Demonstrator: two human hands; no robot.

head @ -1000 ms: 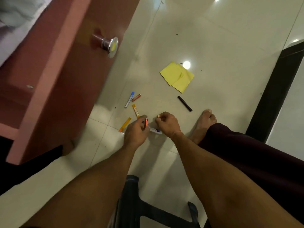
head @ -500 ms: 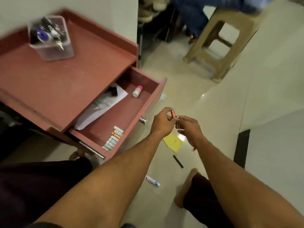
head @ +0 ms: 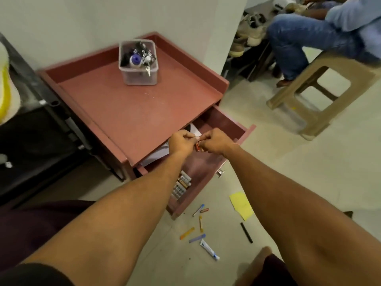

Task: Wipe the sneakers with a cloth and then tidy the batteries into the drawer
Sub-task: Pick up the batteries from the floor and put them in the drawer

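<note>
Both hands meet above the open drawer (head: 228,122) of the reddish-brown cabinet. My left hand (head: 181,141) and my right hand (head: 214,141) together pinch a small red battery (head: 198,145) between their fingertips. A row of batteries (head: 182,185) lies inside the drawer near its front, partly hidden by my left forearm. Several more batteries (head: 200,222) lie loose on the floor tiles below the drawer, along with a white tube (head: 209,249) and a black stick (head: 246,232). A yellow cloth (head: 241,204) lies on the floor to the right of them.
A clear tub of keys and small items (head: 138,62) stands on the cabinet top (head: 132,112). White papers (head: 158,152) lie in the drawer. A black rack (head: 41,129) stands left of the cabinet. A person in jeans sits on a beige stool (head: 321,91) at the back right. My bare foot (head: 261,256) is on the floor.
My view rose from the floor to the cabinet. Both hands lifted the red battery off the floor and carried it up and over the open drawer.
</note>
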